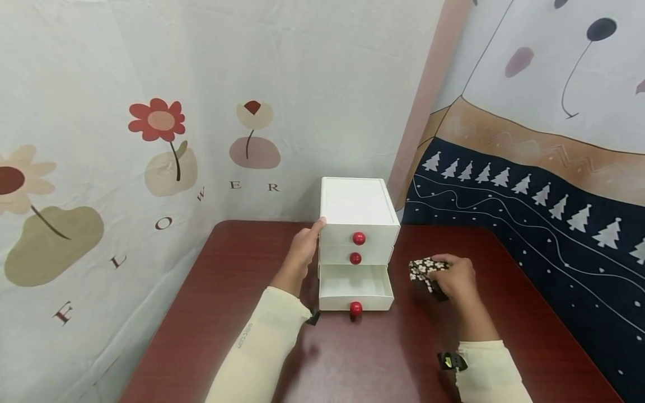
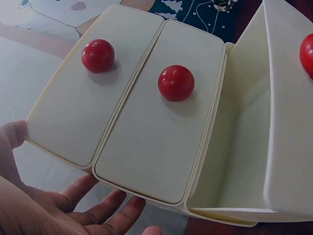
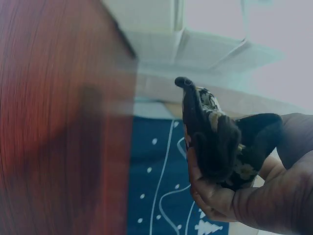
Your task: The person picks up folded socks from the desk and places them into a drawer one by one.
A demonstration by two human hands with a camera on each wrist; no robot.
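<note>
A white cabinet with drawers stands upright on the table, each drawer front bearing a round red knob. Its bottom drawer is pulled out, and the visible inside holds nothing. At the cabinet's left side is my left hand. Its thumb touches the upper front corner, while the fairly straight fingers rest along the side. To the right of the cabinet, my right hand grips a folded black cloth item with white flowers, raised above the table. Dark edging shows on this cloth in the right wrist view; its exact kind is unclear.
The dark red table extends around the cabinet on both sides and in front. Behind it hangs a pale curtain with flowers. A dark blue printed cloth with trees borders the right side.
</note>
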